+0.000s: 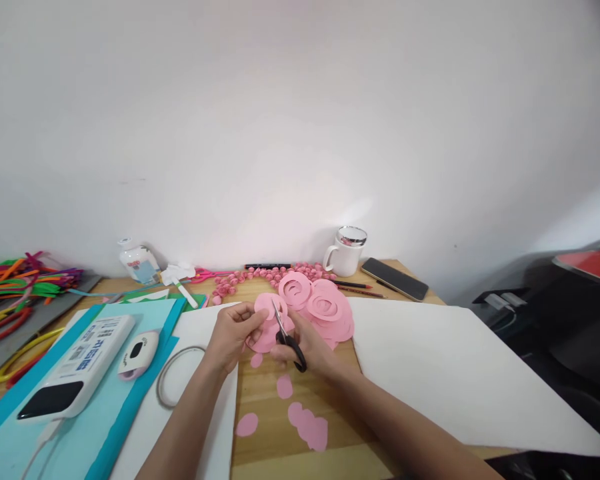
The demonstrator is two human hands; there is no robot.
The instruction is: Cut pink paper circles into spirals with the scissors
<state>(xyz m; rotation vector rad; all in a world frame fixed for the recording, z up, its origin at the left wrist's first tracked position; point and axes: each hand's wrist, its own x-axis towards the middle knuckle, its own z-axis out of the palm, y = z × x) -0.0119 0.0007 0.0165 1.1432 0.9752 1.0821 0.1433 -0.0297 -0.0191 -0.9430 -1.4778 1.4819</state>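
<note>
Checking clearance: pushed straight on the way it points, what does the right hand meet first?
Beyond the scissors it holds, the right hand would likely meet the pink paper piece in the left hand; exact depth is unclear.

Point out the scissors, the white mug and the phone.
Scissors (291, 342): head view, on the black handle.
White mug (347, 259): head view, on its body.
Phone (395, 279): head view, on its dark surface.
</note>
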